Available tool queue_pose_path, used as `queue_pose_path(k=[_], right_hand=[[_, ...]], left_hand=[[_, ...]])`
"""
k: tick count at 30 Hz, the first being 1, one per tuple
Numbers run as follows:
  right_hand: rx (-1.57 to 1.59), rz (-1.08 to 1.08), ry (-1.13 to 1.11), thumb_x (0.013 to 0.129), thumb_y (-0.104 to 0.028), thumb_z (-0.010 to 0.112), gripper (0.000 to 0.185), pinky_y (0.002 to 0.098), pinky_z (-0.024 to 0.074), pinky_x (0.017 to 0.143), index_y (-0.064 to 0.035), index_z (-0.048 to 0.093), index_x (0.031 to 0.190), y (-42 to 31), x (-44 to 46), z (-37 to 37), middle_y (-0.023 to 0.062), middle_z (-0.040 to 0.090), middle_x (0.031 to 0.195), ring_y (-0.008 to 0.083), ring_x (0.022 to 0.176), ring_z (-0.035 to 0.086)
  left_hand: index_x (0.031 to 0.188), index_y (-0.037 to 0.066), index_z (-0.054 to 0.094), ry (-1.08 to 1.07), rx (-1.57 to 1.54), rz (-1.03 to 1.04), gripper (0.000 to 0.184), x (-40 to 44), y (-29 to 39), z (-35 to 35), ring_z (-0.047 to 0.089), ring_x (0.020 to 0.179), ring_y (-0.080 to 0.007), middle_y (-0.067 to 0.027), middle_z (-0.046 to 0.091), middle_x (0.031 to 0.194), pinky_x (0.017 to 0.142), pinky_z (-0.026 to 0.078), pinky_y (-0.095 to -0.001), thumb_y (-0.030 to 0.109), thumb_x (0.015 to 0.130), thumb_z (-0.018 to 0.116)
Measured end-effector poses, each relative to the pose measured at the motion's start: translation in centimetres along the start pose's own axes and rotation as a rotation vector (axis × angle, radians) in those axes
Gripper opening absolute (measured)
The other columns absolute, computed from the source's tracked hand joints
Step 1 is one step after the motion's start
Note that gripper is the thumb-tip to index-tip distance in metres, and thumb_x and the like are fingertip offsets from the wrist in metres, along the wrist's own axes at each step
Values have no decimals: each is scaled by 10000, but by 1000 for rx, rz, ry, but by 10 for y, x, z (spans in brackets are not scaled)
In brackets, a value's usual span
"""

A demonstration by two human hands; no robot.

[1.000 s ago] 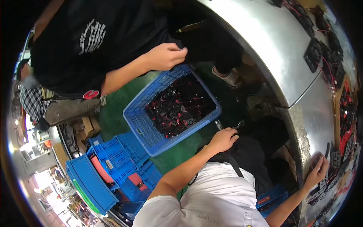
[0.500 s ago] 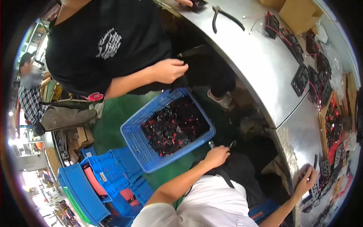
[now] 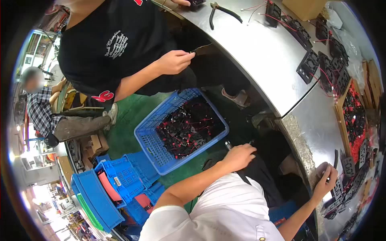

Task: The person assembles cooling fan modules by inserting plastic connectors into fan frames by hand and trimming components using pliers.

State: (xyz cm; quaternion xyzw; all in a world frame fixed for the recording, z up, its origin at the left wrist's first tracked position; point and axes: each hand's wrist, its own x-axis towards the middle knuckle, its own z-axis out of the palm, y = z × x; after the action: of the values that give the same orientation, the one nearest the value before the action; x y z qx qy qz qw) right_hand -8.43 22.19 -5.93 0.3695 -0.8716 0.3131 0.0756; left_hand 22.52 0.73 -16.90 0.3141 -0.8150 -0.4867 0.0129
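Note:
My left hand (image 3: pixel 240 157) is closed over the dark cloth at my lap. A short silver metal end (image 3: pixel 228 145) shows beside its fingers; what the fingers hold is hidden. At the right, my right hand (image 3: pixel 326 181) is closed at the metal table (image 3: pixel 299 132), around something small and dark that I cannot make out. A curved black piece (image 3: pixel 336 159) sticks up beside those fingertips. Black fan-like parts (image 3: pixel 349 166) lie just right of this hand. Ahead on the floor, a blue basket (image 3: pixel 159 158) holds many black parts with red wires.
A co-worker in a black shirt (image 3: pixel 140 44) stands across the basket. Black-handled pliers (image 3: pixel 225 12), wired fans (image 3: pixel 309 66) and a box of red and black parts (image 3: pixel 341 120) are on the table. Blue crates (image 3: pixel 96 201) stand at lower left. Another person (image 3: pixel 40 104) is farther back.
The view has shifted, bringing more of the tabletop and the pliers into sight. Both my hands stay in nearly the same places. The co-worker's lower hand has moved slightly.

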Motion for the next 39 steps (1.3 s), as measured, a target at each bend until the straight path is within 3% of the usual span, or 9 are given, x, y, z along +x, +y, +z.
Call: queue_pose_path(k=[3,20,25,28,31,33,35,37,39], right_hand=[[45,-9,-19,1024,-84,592,132,295,464,801,36,644,1004,-1,2,0,76,638,958,172,882,584],[23,-75,-27,1029,-66,573,139,307,473,757,53,637,996,12,3,2,85,633,921,184,836,565],[51,149,-21,1001,-120,609,142,356,463,708,6,662,962,-8,-2,9,93,605,815,220,764,572],[-52,11,16,929,-141,622,163,462,437,654,-29,654,816,-41,14,4,145,584,738,352,694,558],[239,36,106,911,-122,673,116,397,494,691,-23,704,860,-34,20,-22,137,643,789,295,749,635],[324,-39,454,904,-69,683,79,329,507,693,-12,728,936,-65,52,-71,120,683,838,224,761,658],[488,65,606,941,-31,654,99,261,487,677,7,723,1001,-99,74,-103,57,687,849,120,744,610],[689,-27,697,992,-4,583,134,228,472,691,35,704,1033,-128,97,-136,45,666,860,88,773,599],[579,-75,689,992,-12,592,142,237,490,697,38,700,1070,-135,114,-153,48,664,865,91,766,613]], left_hand=[[1204,47,660,71,-90,161,316,12,19,15,640,1072,-360,-149,657,1135,904,536,-447,224,942,649],[1199,28,660,-109,-147,104,326,15,29,41,623,1081,-380,-163,644,1107,913,516,-478,232,945,646],[1203,19,656,-164,-202,288,333,16,34,31,627,1084,-384,-178,646,1145,906,529,-460,245,959,637],[1277,20,663,-460,-394,291,358,28,60,25,662,1132,-274,-148,678,1224,983,520,-370,241,996,647],[1410,12,566,-843,-747,115,441,35,85,65,590,1274,-255,-116,608,1406,1106,434,-385,257,1044,589],[1603,94,285,-1017,-970,228,698,42,130,103,274,1519,-312,-123,324,1634,1261,182,-393,289,1026,625],[1483,13,474,-937,-1188,162,513,27,212,87,461,1410,-257,-127,498,1523,1192,324,-415,333,1083,506],[1517,38,419,-1138,-1147,46,565,48,239,115,430,1432,-261,-113,468,1548,1201,310,-425,404,1088,450],[1551,64,364,-1315,-1127,-109,617,67,232,145,398,1454,-265,-99,438,1573,1211,295,-435,475,1092,395]])
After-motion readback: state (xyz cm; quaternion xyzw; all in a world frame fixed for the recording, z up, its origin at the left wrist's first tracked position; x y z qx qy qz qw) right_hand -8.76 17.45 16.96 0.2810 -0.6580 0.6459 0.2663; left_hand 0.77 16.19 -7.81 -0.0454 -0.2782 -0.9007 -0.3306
